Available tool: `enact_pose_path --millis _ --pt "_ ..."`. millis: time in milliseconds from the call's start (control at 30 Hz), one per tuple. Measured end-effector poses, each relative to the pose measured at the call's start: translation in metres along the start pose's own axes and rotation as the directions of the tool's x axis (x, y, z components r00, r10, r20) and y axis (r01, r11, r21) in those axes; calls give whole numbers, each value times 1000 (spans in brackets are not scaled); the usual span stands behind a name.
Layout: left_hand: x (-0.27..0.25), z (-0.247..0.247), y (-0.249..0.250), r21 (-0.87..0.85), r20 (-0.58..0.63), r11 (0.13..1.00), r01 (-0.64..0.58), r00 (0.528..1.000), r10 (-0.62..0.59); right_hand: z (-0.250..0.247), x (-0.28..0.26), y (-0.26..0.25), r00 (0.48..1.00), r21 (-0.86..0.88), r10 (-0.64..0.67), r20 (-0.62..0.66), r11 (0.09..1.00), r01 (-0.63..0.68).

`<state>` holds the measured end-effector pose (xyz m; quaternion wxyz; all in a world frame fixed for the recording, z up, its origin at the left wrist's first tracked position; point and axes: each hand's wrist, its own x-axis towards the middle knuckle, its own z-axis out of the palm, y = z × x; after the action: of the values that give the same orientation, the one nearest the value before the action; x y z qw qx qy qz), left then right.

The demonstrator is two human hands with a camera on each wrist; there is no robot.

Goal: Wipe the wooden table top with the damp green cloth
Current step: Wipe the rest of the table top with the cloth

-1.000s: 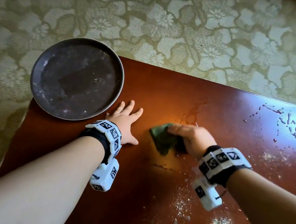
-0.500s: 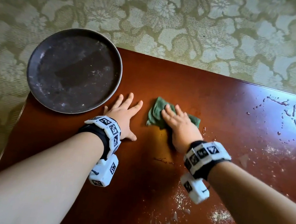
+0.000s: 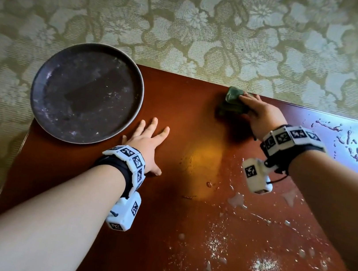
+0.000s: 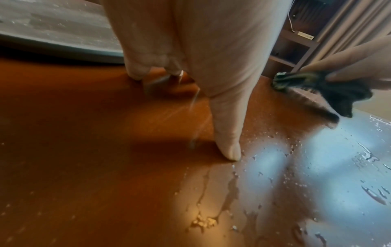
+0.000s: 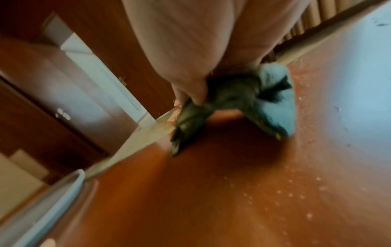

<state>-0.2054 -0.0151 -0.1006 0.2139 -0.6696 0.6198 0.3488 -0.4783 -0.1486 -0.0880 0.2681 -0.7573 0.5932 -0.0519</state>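
Observation:
The green cloth [image 3: 231, 99] lies bunched at the far edge of the reddish wooden table top [image 3: 196, 138]. My right hand [image 3: 251, 104] holds it there, fingers over the top and thumb pinching a fold, as the right wrist view shows the cloth [image 5: 232, 100] gathered under the hand. In the left wrist view the cloth [image 4: 330, 88] hangs dark below those fingers. My left hand [image 3: 150, 131] rests flat on the table with fingers spread, just right of the plate, holding nothing; its thumb [image 4: 228, 147] touches the wood.
A dark round plate [image 3: 86, 93] sits on the far left corner, overhanging the edge. White crumbs [image 3: 265, 264] and water drops cover the near right of the table; water streaks [image 3: 346, 141] lie at the far right. Patterned carpet [image 3: 213, 24] lies beyond.
My right hand has pushed the cloth away from beside the left hand to the table's far edge, and the cloth has bunched up. The left hand has stayed flat in place.

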Motion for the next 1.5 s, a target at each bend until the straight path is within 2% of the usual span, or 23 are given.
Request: enact_pose_path --millis 67,100,133,267,367,467,600,700,767,900,967,1000,1033,1067,1133,1167,1233,1300,1367,1400,1500 --pt "0 1 0 -13 -3 1000 2 1000 -2 5 11 0 980 -172 109 169 982 -80" --pt "1 1 0 -19 -3 1000 3 1000 -3 11 13 -3 963 -220 170 210 968 -123" --pt "0 1 0 -24 -1 1000 3 1000 -3 19 13 -5 952 -233 218 214 958 -167" --pt "1 1 -1 -36 7 999 -1 1000 2 43 18 -20 945 -122 316 82 945 -305" --pt "2 0 0 -46 20 999 0 1000 1 49 34 -36 945 -103 316 88 946 -307" --pt "4 -1 -1 -59 37 998 1 999 1 62 49 -63 966 -125 205 155 974 -187" --pt "4 -1 -2 -71 33 997 -4 999 6 79 46 -92 972 -201 -37 231 976 85" --pt "4 0 -3 -75 24 997 -5 1000 7 77 24 -84 908 -209 -247 339 921 329" --pt "3 0 -3 -66 21 998 -3 1000 5 71 3 -67 858 -181 -327 396 889 422" --pt "2 0 -3 -44 17 999 7 1000 -6 56 -52 -22 802 -88 -389 454 876 475" --pt "1 0 -1 -32 18 999 13 1000 -13 42 -69 -2 761 -105 -388 519 855 508" --pt "0 -1 1 -30 24 999 18 1000 -18 34 -72 6 758 -137 -363 543 851 506" --pt "0 -2 3 -36 34 999 26 999 -24 26 -69 12 781 -169 -313 540 869 465" --pt "0 -2 6 -51 47 998 33 998 -30 20 -65 16 830 -193 -249 499 902 387" --pt "0 -1 13 -78 60 996 47 997 -43 15 -52 22 946 -181 -89 313 972 152" --pt "0 0 17 -80 56 995 54 997 -49 17 -44 25 979 -134 1 202 991 27" --pt "0 4 20 -69 41 995 66 997 -63 27 -24 24 982 -27 170 79 985 -168" --pt "1 6 21 -71 35 995 72 997 -69 37 -7 14 954 0 283 97 959 -284" --pt "1 6 19 -70 35 995 71 997 -68 47 -3 -3 941 -23 314 125 949 -314" --pt "1 6 19 -67 35 995 71 997 -69 51 -8 -10 950 -53 291 116 956 -287" --pt "0 5 21 -67 42 995 74 997 -72 60 -43 -18 989 -143 100 110 986 -83"
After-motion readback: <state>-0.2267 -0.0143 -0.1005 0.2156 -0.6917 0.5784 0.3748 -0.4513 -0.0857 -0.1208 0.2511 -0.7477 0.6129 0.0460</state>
